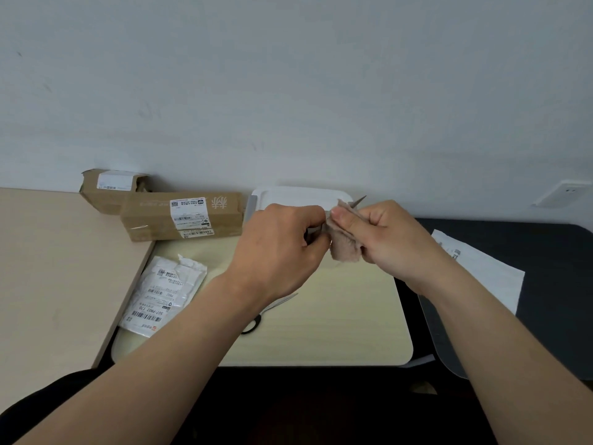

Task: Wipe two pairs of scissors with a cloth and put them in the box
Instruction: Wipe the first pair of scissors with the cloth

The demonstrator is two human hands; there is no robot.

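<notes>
Held scissors (360, 200) hang over the table's (353, 316) far edge. The left grip (282, 245) curls round the handle end, and the right grip (388, 239) pinches the cloth (343, 248) round the blades. The second scissors (278, 306) lie mid-table. The mailer (163, 297) at the left edge reads "507-P802".

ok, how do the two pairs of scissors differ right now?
The held scissors are in the air, gripped by the left hand; the other scissors lie flat on the table.
The held scissors are wrapped in the cloth the right hand pinches, only the tip showing; the other scissors are bare.
Shared: neither is in the white box.
</notes>
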